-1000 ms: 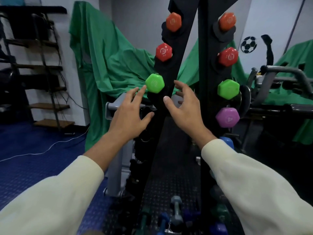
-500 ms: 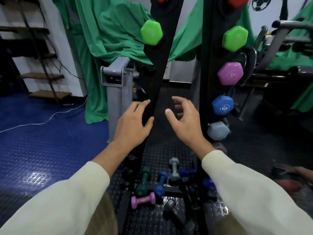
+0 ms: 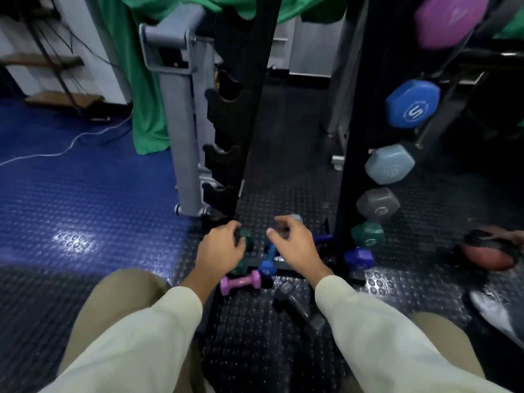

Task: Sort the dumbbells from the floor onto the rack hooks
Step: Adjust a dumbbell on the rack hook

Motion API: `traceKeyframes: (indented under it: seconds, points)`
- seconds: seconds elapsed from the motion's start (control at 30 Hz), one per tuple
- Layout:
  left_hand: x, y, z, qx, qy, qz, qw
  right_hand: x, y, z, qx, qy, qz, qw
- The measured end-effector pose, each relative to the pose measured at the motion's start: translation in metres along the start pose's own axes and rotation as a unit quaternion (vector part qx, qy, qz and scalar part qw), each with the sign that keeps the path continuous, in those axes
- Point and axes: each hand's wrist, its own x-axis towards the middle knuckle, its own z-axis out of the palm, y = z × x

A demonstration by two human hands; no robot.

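I see my left hand low over the floor at the foot of the rack, fingers curled loosely over the dark green dumbbell; the fingertips seem to touch its upper head, but the hand hides the contact, so I cannot tell whether it grips the weight. My right hand hangs just beside it, thumb and fingers bent and parted with nothing between them, above the blue dumbbell, which lies with one head toward me. Behind the right fingers a pale blue dumbbell end shows. Nearer me, the pink dumbbell lies crosswise just below the green one, and the grey dumbbell lies slanted under my right sleeve. These loose weights crowd together between the two black uprights of the rack. The left upright's hooks stand bare down its outer side. On the right upright, heads hang in a column: purple at the top, then blue marked 5, pale blue, grey, teal and violet at the floor. A grey machine post stands just left of the rack, with green cloth behind it. At the right edge of the floor lies a reddish ball.
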Motion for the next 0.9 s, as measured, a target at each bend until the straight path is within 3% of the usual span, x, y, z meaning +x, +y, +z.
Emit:
traceKeyframes:
  seconds: [0.1,0.37,0.6,0.9]
  points:
    - [0.005,-0.024,0.034,0.016,-0.051,-0.043,0.998,0.009,0.036,0.024,-0.008,-0.092,0.081,0.992]
    - [0.018,-0.090,0.124,0.058,-0.189,-0.148,0.969,0.031,0.119,0.101,-0.036,-0.180,0.191,0.964]
    - [0.038,-0.136,0.194,0.007,-0.227,-0.234,0.945,0.048,0.180,0.153,-0.028,-0.204,0.228,0.952]
    - [0.055,-0.164,0.267,-0.102,-0.259,-0.319,0.906,0.081,0.205,0.201,0.011,-0.243,0.226,0.943]
